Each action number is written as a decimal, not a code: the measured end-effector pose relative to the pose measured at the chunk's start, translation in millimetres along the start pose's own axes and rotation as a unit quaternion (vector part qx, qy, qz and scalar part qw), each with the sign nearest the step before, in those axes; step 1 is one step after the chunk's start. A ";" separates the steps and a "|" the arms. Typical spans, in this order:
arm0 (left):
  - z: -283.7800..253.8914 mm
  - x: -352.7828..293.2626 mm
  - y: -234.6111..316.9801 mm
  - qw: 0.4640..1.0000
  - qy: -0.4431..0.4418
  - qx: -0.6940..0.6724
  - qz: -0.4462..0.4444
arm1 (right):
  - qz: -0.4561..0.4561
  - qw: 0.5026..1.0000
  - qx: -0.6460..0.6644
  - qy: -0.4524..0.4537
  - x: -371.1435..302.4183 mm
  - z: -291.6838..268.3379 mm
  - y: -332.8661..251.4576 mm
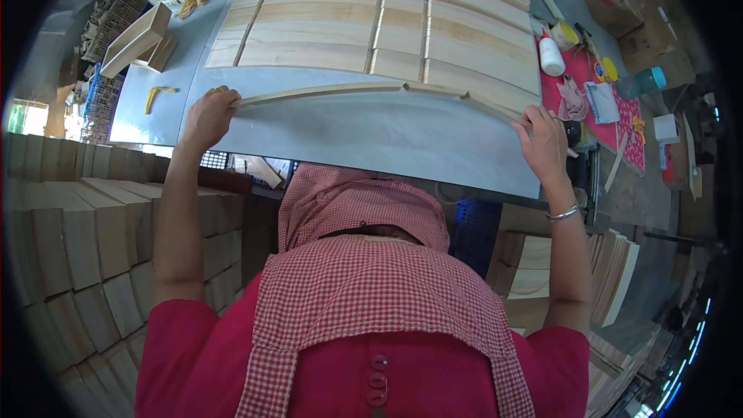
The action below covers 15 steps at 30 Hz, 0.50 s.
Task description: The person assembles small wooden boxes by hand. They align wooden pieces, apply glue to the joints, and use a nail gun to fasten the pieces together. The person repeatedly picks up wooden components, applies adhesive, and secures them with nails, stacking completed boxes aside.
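A long, thin wooden strip (333, 90) with small notches near its middle spans the near part of the grey work table (340, 131). My left hand (207, 118) is closed around its left end. At the other end, my right hand (544, 139) pinches the strip between thumb and fingers. Just beyond it lie rows of pale grooved wooden boards (309, 27), set close together and reaching to the far side of the table.
At the right, a red cloth (576, 70) bears a white glue bottle (550, 56), a pink rag and a yellow-lidded tub. A teal-capped jar (642, 83) stands beyond. On the left are a wooden box (138, 39), a yellow band (157, 97) and stacked wood blocks (85, 232).
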<state>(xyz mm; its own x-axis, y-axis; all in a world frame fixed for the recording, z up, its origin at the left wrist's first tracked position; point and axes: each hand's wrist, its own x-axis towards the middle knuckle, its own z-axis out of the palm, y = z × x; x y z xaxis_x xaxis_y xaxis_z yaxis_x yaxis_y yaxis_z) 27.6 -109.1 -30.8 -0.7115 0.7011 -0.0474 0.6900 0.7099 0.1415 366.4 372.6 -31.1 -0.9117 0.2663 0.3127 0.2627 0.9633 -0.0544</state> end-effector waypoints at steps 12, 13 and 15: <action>-0.8 21.3 54.6 0.998 -0.046 0.045 -0.023 | 0.145 0.984 0.020 -0.097 23.1 6.4 -24.8; -3.2 19.7 60.3 0.998 -0.048 0.042 -0.030 | 0.122 0.986 0.045 -0.106 25.0 2.6 -28.7; -1.1 16.7 67.9 0.997 -0.055 0.018 -0.051 | 0.074 0.985 0.095 -0.125 27.4 -1.9 -40.0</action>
<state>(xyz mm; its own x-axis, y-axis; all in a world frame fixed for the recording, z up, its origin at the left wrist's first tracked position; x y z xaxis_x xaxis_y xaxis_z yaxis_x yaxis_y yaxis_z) 62.4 -49.3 -20.9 -0.7608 0.6266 -0.1688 0.6202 0.7787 0.0952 331.6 341.3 -18.5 -0.9237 0.3802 0.0462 0.3554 0.8959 -0.2664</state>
